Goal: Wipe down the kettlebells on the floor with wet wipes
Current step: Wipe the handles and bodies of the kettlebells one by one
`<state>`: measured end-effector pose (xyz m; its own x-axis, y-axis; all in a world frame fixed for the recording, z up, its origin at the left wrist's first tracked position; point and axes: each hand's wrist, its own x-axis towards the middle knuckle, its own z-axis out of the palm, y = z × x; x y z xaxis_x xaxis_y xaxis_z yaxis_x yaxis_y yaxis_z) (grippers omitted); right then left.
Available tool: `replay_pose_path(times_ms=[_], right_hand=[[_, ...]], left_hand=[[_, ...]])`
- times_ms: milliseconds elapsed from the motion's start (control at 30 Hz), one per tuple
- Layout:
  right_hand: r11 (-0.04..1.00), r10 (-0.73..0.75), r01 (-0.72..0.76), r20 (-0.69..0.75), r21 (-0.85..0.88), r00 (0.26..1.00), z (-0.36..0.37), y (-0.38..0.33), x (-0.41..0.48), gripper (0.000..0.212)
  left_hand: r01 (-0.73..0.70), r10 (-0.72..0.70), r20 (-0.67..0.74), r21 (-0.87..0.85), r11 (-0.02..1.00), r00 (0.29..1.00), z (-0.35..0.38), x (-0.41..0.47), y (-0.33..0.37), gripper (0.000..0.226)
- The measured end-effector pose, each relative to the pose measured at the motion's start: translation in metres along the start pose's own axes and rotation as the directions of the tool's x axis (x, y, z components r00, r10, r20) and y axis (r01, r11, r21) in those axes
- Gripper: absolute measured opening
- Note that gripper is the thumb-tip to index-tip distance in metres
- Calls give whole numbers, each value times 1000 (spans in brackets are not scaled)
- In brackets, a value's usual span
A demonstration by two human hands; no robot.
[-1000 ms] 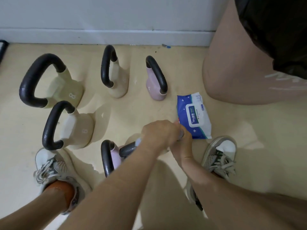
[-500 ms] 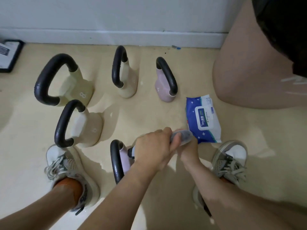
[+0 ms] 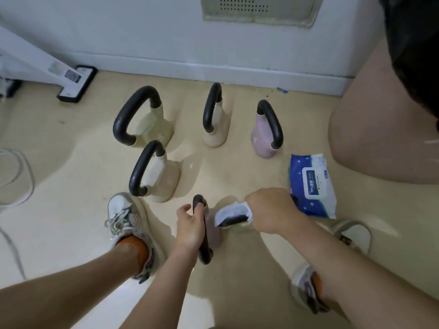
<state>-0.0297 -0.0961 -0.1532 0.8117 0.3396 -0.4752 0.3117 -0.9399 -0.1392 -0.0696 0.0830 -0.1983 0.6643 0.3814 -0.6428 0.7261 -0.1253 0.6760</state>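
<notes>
Wiping kettlebells on the beige floor (image 3: 237,176).
Gripping a black-handled pink kettlebell (image 3: 213,233) with curled left hand (image 3: 190,224); clamping a white wet wipe (image 3: 231,208) round a dark handle (image 3: 231,220) just beside it with right hand (image 3: 270,210).

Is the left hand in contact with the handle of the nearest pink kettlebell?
Touching. The head view shows the left hand with its fingers curled round the black handle of the pink kettlebell, with no gap between them.

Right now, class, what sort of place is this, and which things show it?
Probably a gym or home workout corner: several kettlebells stand on a beige floor by a white wall, beside a wipes pack.
</notes>
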Motion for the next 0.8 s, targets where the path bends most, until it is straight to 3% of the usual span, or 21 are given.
replay_pose_path(times_ms=[33,100,267,401,568,601,668,701,734,768,801], right_hand=[[1000,-13,12,-7,-10,1000,0,-8,2,26],[999,-22,21,-21,-38,1000,3,-14,9,28],[998,-41,42,17,-43,999,7,-10,20,39],[992,-112,114,38,-50,993,13,-24,23,25],[984,-63,77,90,-163,994,11,-55,28,20],[985,-18,37,107,-171,994,13,-63,31,20],[977,43,-18,115,-213,992,17,-77,36,22],[969,50,-26,94,-246,994,19,-81,38,22],[960,45,-24,68,-278,997,20,-83,39,23],[954,33,-18,44,-298,998,20,-82,39,23],[952,12,-6,19,-306,1000,19,-78,38,23]], left_hand=[[86,-71,124,-118,989,990,0,-2,-4,30],[93,-63,193,-151,984,979,-1,-3,-7,30],[48,-37,125,-85,995,991,-18,15,-9,41],[14,-7,70,-90,996,997,-31,25,-7,40],[-22,17,62,90,996,998,-61,37,7,35],[-73,69,26,250,965,997,-65,38,11,34],[-260,380,-72,612,747,922,-64,35,18,33],[-395,542,-49,630,669,839,-56,27,23,34],[-513,614,19,571,641,789,-44,18,26,33],[-573,598,98,444,689,795,-31,9,27,30],[-537,508,174,286,794,844,-17,-1,28,26]])
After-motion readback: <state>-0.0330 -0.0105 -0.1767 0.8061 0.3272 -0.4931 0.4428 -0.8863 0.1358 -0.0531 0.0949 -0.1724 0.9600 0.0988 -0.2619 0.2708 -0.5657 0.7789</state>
